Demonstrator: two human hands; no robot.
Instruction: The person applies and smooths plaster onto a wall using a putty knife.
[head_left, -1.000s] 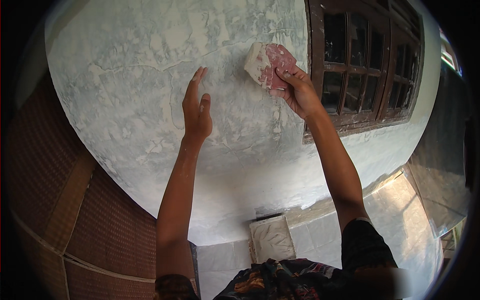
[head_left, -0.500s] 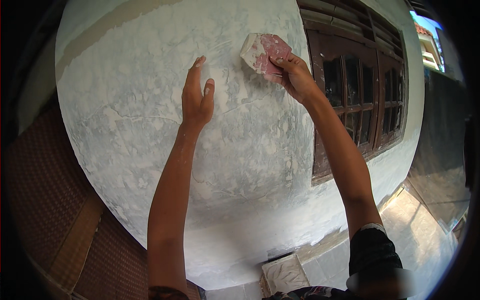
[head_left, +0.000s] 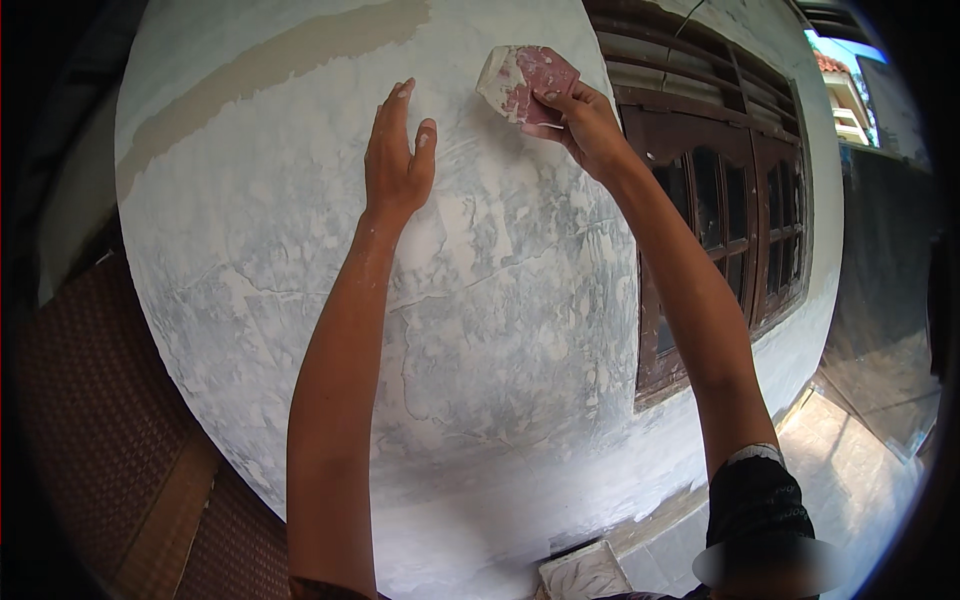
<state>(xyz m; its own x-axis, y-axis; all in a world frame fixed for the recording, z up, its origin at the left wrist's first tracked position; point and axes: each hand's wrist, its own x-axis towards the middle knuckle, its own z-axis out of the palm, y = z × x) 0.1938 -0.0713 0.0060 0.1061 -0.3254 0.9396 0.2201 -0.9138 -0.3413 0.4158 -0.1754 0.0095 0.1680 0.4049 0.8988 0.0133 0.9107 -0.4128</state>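
Observation:
My right hand (head_left: 588, 132) pinches a flat, many-sided pink putty spreader (head_left: 548, 80) by its right edge, thumb on the near face. White putty cakes its left side. The spreader is at the upper part of a patchy white and grey wall (head_left: 480, 330), left of the window frame; whether it touches the wall I cannot tell. My left hand (head_left: 395, 165) is raised to its left, empty, with fingers stretched up and thumb apart. White smears show on its fingertips. Contact between that hand and the wall cannot be made out.
A brown wooden window (head_left: 740, 165) with glass panes and slats borders the wall on the right. A beige band (head_left: 260, 75) crosses its top left. Brown woven panels (head_left: 100, 380) stand at left. A white-smeared slab (head_left: 585, 572) lies below on grey floor tiles.
The view has tilted upward, so the wall and window sit lower in the picture and more of the beige band shows. Both hands have risen along the wall; the spreader stays in my right hand.

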